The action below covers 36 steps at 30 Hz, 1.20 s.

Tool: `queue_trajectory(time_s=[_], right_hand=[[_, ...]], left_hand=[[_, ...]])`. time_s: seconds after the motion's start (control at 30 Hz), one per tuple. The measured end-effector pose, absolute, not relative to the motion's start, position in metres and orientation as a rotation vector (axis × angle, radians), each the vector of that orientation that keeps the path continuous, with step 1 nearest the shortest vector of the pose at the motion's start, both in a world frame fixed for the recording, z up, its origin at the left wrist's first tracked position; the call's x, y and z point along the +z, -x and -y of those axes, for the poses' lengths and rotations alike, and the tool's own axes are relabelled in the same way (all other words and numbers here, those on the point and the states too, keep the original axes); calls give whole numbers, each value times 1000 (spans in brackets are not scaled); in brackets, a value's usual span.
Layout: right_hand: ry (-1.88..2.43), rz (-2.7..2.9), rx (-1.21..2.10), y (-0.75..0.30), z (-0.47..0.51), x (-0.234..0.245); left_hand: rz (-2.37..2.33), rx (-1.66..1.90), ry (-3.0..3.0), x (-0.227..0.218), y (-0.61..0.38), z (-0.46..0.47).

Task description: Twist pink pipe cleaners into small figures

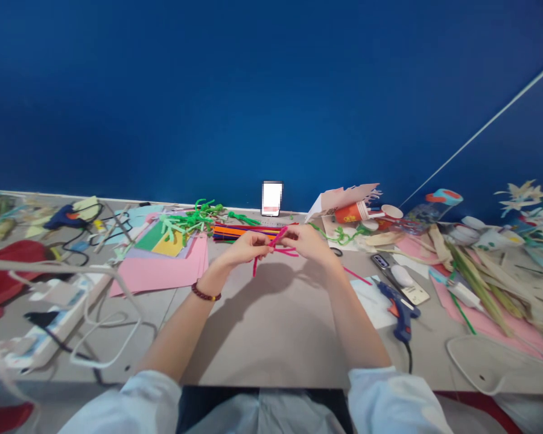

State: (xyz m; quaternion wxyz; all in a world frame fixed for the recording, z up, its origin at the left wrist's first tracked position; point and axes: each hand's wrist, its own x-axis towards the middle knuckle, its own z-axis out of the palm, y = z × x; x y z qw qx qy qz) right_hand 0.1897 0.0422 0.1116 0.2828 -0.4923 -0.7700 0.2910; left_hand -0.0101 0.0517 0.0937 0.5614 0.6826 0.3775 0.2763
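Note:
Both hands are raised over the middle of the table, working on magenta pipe cleaners (pixel 279 237) that cross and bend between the fingertips. My left hand (pixel 250 248) pinches them from the left, with one end hanging below its fingers. On the other side my right hand (pixel 308 242) grips them with bent fingers, partly hiding the upper end. Another magenta pipe cleaner (pixel 358 276) lies on the table beyond my right forearm. Just behind the hands is a bundle of purple, orange and red pipe cleaners (pixel 230 232).
A lit phone (pixel 272 199) stands against the blue wall. Left are pink paper sheets (pixel 163 271), green pipe-cleaner shapes (pixel 203 214) and a power strip (pixel 57 331) with cables. Right are a blue glue gun (pixel 402 310), a red paper cup (pixel 350 213) and corn husks (pixel 479 286).

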Motion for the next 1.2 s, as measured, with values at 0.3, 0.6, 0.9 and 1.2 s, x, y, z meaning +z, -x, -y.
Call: queue_trajectory(time_s=[0.3, 0.6, 0.9, 1.2], right_hand=[[1376, 2152, 549, -174, -40, 105], [1453, 2049, 761, -173, -53, 88], [1342, 1915, 824, -182, -60, 89], [1292, 1830, 920, -182, -63, 83]], left_hand=[[-1153, 936, -1415, 61, 3, -67], [-802, 991, -924, 60, 4, -72], [-737, 948, -921, 67, 7, -68], [-772, 981, -1201, 67, 10, -64]])
